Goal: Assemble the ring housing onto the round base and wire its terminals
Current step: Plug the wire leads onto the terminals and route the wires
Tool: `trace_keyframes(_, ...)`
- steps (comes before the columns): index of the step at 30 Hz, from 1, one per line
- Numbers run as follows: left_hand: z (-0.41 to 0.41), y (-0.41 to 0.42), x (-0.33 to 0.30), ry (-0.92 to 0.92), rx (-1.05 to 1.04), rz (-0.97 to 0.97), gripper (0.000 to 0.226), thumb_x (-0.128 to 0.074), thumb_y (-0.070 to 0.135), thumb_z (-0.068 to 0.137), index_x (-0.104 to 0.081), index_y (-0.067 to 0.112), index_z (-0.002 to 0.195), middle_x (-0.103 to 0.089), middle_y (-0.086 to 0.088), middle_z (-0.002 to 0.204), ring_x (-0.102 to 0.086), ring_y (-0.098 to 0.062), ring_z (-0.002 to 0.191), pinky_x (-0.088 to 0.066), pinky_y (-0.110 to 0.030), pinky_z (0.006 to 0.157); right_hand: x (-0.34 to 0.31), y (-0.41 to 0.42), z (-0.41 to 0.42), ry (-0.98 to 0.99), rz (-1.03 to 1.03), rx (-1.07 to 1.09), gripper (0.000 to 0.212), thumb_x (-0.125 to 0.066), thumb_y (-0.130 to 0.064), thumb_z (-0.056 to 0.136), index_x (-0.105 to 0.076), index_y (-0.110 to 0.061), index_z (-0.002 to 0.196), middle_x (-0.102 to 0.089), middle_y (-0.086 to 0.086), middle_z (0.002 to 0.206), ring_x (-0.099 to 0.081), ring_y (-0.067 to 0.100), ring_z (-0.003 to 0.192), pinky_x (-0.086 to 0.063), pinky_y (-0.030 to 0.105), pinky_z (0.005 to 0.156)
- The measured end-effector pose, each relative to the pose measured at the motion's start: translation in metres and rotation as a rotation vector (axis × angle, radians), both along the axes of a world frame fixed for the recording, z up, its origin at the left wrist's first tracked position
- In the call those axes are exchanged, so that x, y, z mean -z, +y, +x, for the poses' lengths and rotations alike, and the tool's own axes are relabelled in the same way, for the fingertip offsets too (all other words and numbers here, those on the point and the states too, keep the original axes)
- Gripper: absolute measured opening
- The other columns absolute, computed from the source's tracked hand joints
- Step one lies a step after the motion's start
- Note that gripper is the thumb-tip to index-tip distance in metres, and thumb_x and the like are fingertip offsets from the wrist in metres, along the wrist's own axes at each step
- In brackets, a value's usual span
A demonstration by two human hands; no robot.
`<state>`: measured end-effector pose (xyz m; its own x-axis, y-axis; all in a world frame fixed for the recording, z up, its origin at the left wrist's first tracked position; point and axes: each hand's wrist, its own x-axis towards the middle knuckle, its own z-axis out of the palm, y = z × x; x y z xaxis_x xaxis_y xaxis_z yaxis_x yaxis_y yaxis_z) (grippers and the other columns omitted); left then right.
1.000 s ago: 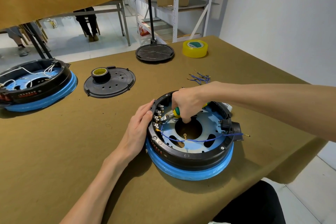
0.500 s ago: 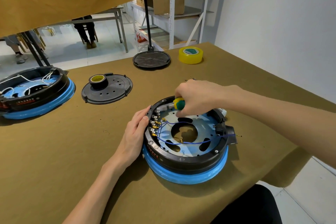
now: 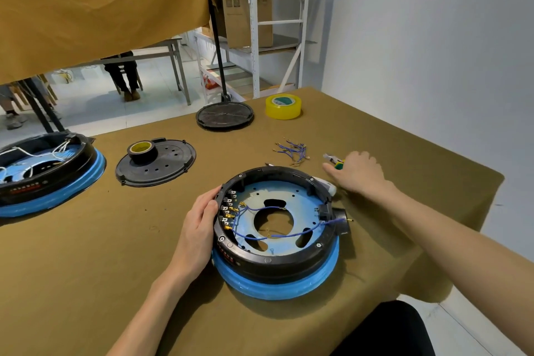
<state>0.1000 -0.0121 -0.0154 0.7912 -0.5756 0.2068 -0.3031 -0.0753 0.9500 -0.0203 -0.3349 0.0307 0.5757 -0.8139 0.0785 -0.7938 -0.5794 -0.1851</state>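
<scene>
The black ring housing [image 3: 260, 259] sits on the round blue base [image 3: 274, 285] in front of me. Inside it, thin blue wires [image 3: 251, 237] run from the gold terminals [image 3: 228, 211] on its left wall across the blue inner plate [image 3: 260, 196]. My left hand [image 3: 199, 225] rests flat against the housing's left outer wall. My right hand [image 3: 358, 173] lies low on the table to the right of the housing and holds green-and-yellow pliers [image 3: 336, 163], whose tip pokes out past my thumb. Loose blue wires [image 3: 291, 150] lie just left of the pliers.
A second housing on a blue base [image 3: 43, 179] stands at the far left. A black lid [image 3: 173, 165] carries a tape roll [image 3: 141, 150]. A stand's round foot [image 3: 224, 117] and yellow tape [image 3: 283, 107] are at the back. The table edge [image 3: 462, 240] runs close on the right.
My right hand has lifted the pliers out of the housing and carried them right, down to the table beside the loose wires. The left hand stays on the housing.
</scene>
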Motion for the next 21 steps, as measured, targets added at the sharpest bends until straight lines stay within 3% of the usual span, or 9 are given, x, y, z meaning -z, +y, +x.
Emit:
trace_keyframes(4, 0.001, 0.000, 0.001, 0.009, 0.006, -0.003, 0.049, -0.034, 0.051, 0.098, -0.053, 0.034, 0.139, -0.061, 0.015, 0.135, -0.055, 0.008, 0.122, -0.042, -0.018, 0.100, 0.019, -0.005, 0.004, 0.058, -0.066, 0.027, 0.085, -0.045, -0.073, 0.094, -0.051, 0.003, 0.133, -0.052, 0.024, 0.137, -0.050, 0.040, 0.125, -0.043, 0.046, 0.104)
trace_keyframes(6, 0.001, 0.000, 0.002, 0.008, 0.006, 0.002, 0.051, -0.034, 0.052, 0.097, -0.053, 0.033, 0.141, -0.060, 0.015, 0.136, -0.055, 0.008, 0.123, -0.042, -0.020, 0.102, 0.016, -0.001, 0.009, 0.032, -0.052, 0.034, 0.073, -0.047, -0.064, 0.098, -0.051, 0.000, 0.132, -0.050, 0.024, 0.137, -0.049, 0.040, 0.126, -0.041, 0.048, 0.104)
trace_keyframes(9, 0.001, -0.001, 0.002, 0.000, 0.003, 0.006, 0.056, -0.033, 0.052, 0.098, -0.053, 0.029, 0.145, -0.060, 0.015, 0.136, -0.054, 0.007, 0.124, -0.042, -0.018, 0.101, -0.008, 0.011, 0.016, -0.280, -0.046, -0.047, 0.032, -0.051, -0.029, 0.102, -0.058, -0.006, 0.123, -0.057, 0.019, 0.128, -0.054, 0.035, 0.116, -0.046, 0.047, 0.099)
trace_keyframes(11, 0.000, -0.001, 0.002, -0.010, -0.004, -0.001, 0.058, -0.032, 0.052, 0.098, -0.053, 0.026, 0.145, -0.060, 0.013, 0.137, -0.054, 0.004, 0.126, -0.042, -0.023, 0.105, -0.031, 0.035, 0.020, -0.597, -0.010, -0.227, 0.014, -0.055, -0.017, 0.098, -0.065, -0.013, 0.107, -0.068, 0.006, 0.105, -0.062, 0.021, 0.092, -0.052, 0.038, 0.081)
trace_keyframes(13, -0.001, -0.002, 0.001, -0.025, -0.015, -0.008, 0.059, -0.032, 0.050, 0.099, -0.054, 0.022, 0.146, -0.061, 0.010, 0.139, -0.054, 0.001, 0.128, -0.041, -0.028, 0.110, -0.051, 0.074, 0.022, -0.724, 0.098, -0.513, 0.008, -0.061, -0.015, 0.095, -0.067, -0.019, 0.095, -0.068, -0.005, 0.080, -0.061, 0.008, 0.072, -0.049, 0.027, 0.067)
trace_keyframes(15, -0.002, -0.001, 0.000, -0.030, -0.018, -0.012, 0.060, -0.032, 0.049, 0.099, -0.054, 0.020, 0.146, -0.061, 0.008, 0.139, -0.054, -0.002, 0.129, -0.041, -0.031, 0.112, -0.058, 0.115, 0.023, -0.611, 0.224, -0.795, 0.008, -0.065, -0.016, 0.092, -0.070, -0.022, 0.089, -0.068, -0.008, 0.072, -0.060, 0.004, 0.063, -0.047, 0.020, 0.062)
trace_keyframes(17, -0.002, 0.000, -0.001, -0.020, -0.007, -0.021, 0.059, -0.033, 0.049, 0.099, -0.055, 0.020, 0.145, -0.061, 0.007, 0.138, -0.056, -0.004, 0.129, -0.042, -0.034, 0.112, -0.052, 0.145, 0.026, -0.400, 0.305, -0.926, 0.008, -0.067, -0.024, 0.092, -0.075, -0.022, 0.090, -0.069, -0.011, 0.073, -0.060, 0.001, 0.064, -0.049, 0.019, 0.064)
trace_keyframes(21, -0.002, 0.001, 0.000, -0.014, 0.013, -0.019, 0.046, -0.034, 0.047, 0.103, -0.056, 0.029, 0.139, -0.063, 0.008, 0.136, -0.057, -0.003, 0.126, -0.043, -0.031, 0.110, -0.026, 0.167, 0.034, -0.177, 0.283, -0.889, 0.019, -0.068, -0.039, 0.091, -0.076, -0.024, 0.099, -0.065, -0.012, 0.076, -0.057, 0.002, 0.066, -0.043, 0.024, 0.062)
